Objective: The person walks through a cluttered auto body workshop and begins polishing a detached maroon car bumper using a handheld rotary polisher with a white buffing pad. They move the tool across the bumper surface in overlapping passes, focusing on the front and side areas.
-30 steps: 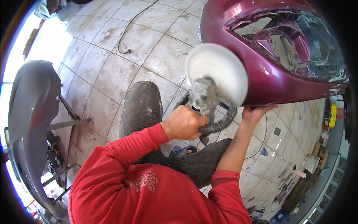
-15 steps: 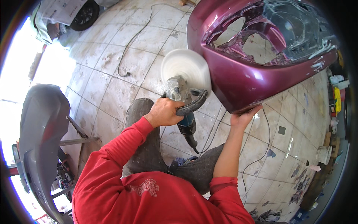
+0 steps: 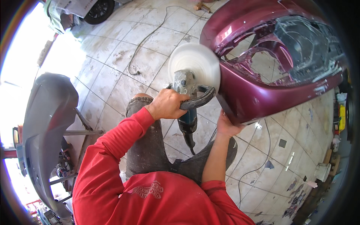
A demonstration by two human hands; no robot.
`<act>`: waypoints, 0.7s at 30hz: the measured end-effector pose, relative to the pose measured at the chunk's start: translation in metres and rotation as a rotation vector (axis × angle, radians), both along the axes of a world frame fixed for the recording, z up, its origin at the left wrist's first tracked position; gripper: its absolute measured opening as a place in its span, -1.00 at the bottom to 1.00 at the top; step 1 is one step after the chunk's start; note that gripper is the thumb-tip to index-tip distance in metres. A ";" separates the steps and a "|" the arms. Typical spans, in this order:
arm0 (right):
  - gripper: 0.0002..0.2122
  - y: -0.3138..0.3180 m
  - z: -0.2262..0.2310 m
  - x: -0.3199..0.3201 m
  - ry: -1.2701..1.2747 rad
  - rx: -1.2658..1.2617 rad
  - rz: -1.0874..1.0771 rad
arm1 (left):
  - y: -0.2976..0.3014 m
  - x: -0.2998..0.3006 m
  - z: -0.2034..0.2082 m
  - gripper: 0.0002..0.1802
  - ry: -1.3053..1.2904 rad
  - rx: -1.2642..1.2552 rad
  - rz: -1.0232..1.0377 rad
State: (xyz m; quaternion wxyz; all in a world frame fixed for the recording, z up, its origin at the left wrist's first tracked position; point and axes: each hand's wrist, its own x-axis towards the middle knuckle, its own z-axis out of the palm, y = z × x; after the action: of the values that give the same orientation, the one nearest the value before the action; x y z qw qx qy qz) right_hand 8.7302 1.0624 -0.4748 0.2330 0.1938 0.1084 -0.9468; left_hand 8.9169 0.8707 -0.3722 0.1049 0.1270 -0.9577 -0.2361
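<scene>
My left hand (image 3: 167,104) grips the black loop handle of a blue and grey power polisher (image 3: 187,101). Its round white pad (image 3: 194,66) is blurred and presses against the left end of a dark red car bumper (image 3: 262,90). My right hand (image 3: 226,125) sits under the bumper's lower edge, fingers against it, bracing it. The polisher's body points down toward my knees, and its cord runs off behind it.
A grey bumper (image 3: 47,123) rests on a metal stand at the left. A black cable (image 3: 150,41) snakes over the tiled floor (image 3: 112,78). A car wheel (image 3: 98,9) shows at the top left. Clutter and containers (image 3: 326,168) line the right wall.
The polisher and its pad have slid left along the red bumper toward its end. My right hand has stayed under the bumper's lower edge.
</scene>
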 end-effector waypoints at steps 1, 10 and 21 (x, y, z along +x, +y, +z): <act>-0.39 -0.010 -0.017 0.000 0.039 -0.017 0.040 | -0.006 -0.002 -0.004 -0.62 0.007 -0.002 -0.006; -0.58 -0.078 -0.122 -0.008 0.362 0.000 0.055 | -0.127 -0.030 -0.023 -0.61 0.029 -0.038 -0.153; -0.55 -0.159 -0.118 0.025 0.417 0.512 -0.106 | -0.270 -0.071 -0.029 -0.72 0.121 -0.065 -0.388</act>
State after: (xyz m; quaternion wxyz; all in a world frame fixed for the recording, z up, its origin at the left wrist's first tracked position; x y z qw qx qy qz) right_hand 8.7551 0.9034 -0.5929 0.0999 0.0536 0.3778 -0.9189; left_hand 8.8463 0.6006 -0.4011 0.1188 -0.0776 -0.9633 -0.2280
